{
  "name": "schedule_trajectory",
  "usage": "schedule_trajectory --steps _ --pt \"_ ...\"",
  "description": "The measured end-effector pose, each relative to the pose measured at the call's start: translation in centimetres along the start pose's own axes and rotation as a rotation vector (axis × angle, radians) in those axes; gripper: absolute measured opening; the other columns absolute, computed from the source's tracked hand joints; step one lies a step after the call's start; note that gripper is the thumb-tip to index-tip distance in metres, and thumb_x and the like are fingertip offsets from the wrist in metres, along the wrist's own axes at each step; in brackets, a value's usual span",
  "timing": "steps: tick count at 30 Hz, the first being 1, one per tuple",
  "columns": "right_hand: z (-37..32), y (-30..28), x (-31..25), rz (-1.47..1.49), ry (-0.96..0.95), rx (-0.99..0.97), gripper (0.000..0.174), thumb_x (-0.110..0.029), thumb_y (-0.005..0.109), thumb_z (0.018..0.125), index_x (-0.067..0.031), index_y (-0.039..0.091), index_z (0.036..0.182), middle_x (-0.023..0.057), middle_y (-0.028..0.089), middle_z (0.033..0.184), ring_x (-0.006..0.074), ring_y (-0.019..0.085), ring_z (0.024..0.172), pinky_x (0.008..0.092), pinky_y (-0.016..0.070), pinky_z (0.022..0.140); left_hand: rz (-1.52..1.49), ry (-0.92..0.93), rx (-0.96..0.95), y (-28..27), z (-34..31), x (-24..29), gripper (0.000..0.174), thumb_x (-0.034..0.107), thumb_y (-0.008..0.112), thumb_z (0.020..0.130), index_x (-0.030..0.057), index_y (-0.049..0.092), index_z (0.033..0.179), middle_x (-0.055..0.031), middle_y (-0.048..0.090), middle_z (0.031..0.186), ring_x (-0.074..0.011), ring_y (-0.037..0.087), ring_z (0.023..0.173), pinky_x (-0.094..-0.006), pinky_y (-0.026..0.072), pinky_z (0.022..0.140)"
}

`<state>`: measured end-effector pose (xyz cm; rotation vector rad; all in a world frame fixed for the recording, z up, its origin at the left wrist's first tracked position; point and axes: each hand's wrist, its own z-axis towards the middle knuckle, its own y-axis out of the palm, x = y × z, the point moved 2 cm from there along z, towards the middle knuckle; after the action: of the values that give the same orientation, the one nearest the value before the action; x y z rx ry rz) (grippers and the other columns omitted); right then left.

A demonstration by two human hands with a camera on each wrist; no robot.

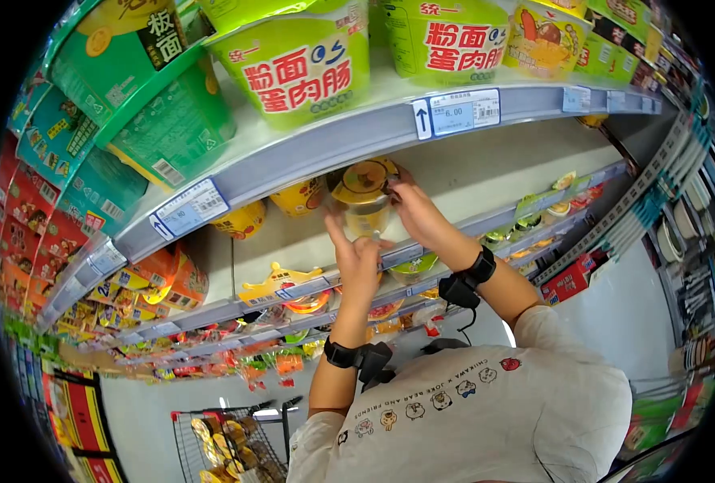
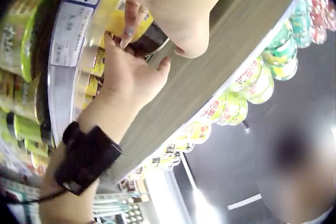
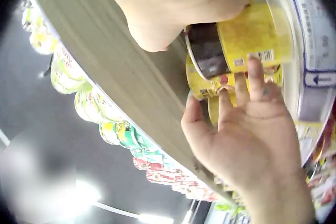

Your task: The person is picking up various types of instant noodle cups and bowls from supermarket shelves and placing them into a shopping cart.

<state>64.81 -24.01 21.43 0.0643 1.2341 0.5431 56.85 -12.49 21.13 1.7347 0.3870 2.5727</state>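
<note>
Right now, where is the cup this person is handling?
In the head view, the yellow cup is just above the picture's centre, between the left hand and the right hand, right of the other yellow cups.

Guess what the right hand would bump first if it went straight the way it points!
Probably the dark-topped yellow cup: in the head view, the right hand points at its side, very close, though exact contact is hard to see.

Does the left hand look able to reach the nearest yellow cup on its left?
Probably yes: the yellow cup stands close to the left hand, and nothing shows between them. But that hand touches the brown-and-yellow cup, so it may need to leave it first.
</note>
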Motion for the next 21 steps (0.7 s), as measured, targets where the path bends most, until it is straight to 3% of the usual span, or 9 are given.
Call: schedule_trajectory --steps 1,3,6,7,12,16,17,18,21 --pt "0.4 -0.2 0.0 0.101 0.022 -0.048 0.054 -0.013 0.042 0.088 0.0011 0.022 0.136 0.0130 0.034 0.134 0.0207 0.031 0.124 0.0313 0.0233 0.103 0.106 0.081 0.096 1.0 -0.2 0.5 0.085 -0.004 0.049 0.076 0.0009 -0.007 0.139 -0.0188 0.042 0.127 -0.0147 0.058 0.065 -0.0194 0.0419 0.052" --pt "0.3 -0.4 -1.4 0.203 -0.017 -0.128 0.055 -0.014 0.044 0.087 0.0013 0.021 0.135 0.0129 0.034 0.132 0.0200 0.030 0.124 0.0315 0.0233 0.103 0.300 0.179 0.125 2.0 -0.8 0.5 0.087 -0.005 0.051 0.072 -0.0001 -0.004 0.140 -0.0146 0.054 0.101 -0.0138 0.056 0.062 -0.0204 0.0426 0.053" --pt "-1.8 -1.8 -3.3 -0.125 -0.196 -0.225 0.062 -0.013 0.047 0.085 0.0004 0.015 0.136 0.0147 0.030 0.134 0.0207 0.029 0.125 0.0330 0.0227 0.104 0.440 0.304 0.188 4.1 -2.9 0.1 0.090 0.002 0.055 0.068 -0.0027 0.000 0.140 -0.0135 0.049 0.085 -0.0132 0.056 0.062 -0.0224 0.0449 0.056" --pt "-2.8 -2.3 -3.9 -0.056 -0.238 -0.321 0.070 -0.013 0.051 0.084 -0.0007 0.006 0.137 0.0160 0.025 0.136 0.0224 0.027 0.127 0.0349 0.0227 0.105 0.463 0.352 0.186 4.8 -3.8 -0.2 0.090 0.004 0.055 0.069 -0.0015 -0.001 0.140 -0.0206 0.043 0.108 -0.0135 0.057 0.064 -0.0225 0.0453 0.056" --pt "-5.6 -3.4 -4.6 0.041 -0.260 -0.385 0.076 -0.017 0.056 0.085 -0.0002 0.002 0.136 0.0162 0.023 0.137 0.0232 0.028 0.126 0.0366 0.0250 0.104 0.608 0.525 0.211 6.5 -7.3 0.0 0.085 0.007 0.051 0.069 -0.0052 0.003 0.139 -0.0261 0.046 0.119 -0.0187 0.059 0.066 -0.0228 0.0467 0.059" --pt "-8.8 -1.5 -5.3 0.084 -0.238 -0.512 0.081 -0.028 0.057 0.084 0.0008 0.002 0.136 0.0159 0.021 0.138 0.0233 0.027 0.127 0.0369 0.0232 0.105 0.657 0.503 0.389 6.5 -11.3 2.2 0.081 0.005 0.052 0.072 -0.0068 0.006 0.138 -0.0261 0.043 0.124 -0.0257 0.058 0.096 -0.0298 0.0488 0.076" --pt "-10.0 -0.8 -5.4 0.076 -0.235 -0.517 0.083 -0.034 0.056 0.084 0.0009 0.002 0.137 0.0157 0.021 0.138 0.0229 0.026 0.127 0.0367 0.0228 0.105 0.622 0.492 0.455 6.6 -12.4 2.8 0.078 0.008 0.054 0.077 -0.0071 0.007 0.138 -0.0258 0.037 0.130 -0.0278 0.050 0.111 -0.0329 0.0453 0.086" --pt "-11.2 -0.3 -5.4 0.072 -0.235 -0.518 0.086 -0.040 0.056 0.084 0.0010 0.002 0.137 0.0154 0.020 0.138 0.0225 0.025 0.128 0.0365 0.0224 0.105 0.691 0.577 0.557 6.5 -13.1 3.3 0.078 0.006 0.053 0.070 -0.0120 0.013 0.135 -0.0267 0.047 0.118 -0.0266 0.060 0.092 -0.0274 0.0510 0.066" --pt "-14.7 0.7 -4.6 0.168 -0.245 -0.566 0.074 -0.024 0.053 0.085 0.0024 0.007 0.136 0.0166 0.023 0.137 0.0232 0.026 0.127 0.0368 0.0211 0.105 0.720 0.533 0.608 5.9 -17.3 5.0 0.077 0.005 0.054 0.072 -0.0101 0.014 0.136 -0.0235 0.053 0.112 -0.0213 0.061 0.083 -0.0250 0.0497 0.064"
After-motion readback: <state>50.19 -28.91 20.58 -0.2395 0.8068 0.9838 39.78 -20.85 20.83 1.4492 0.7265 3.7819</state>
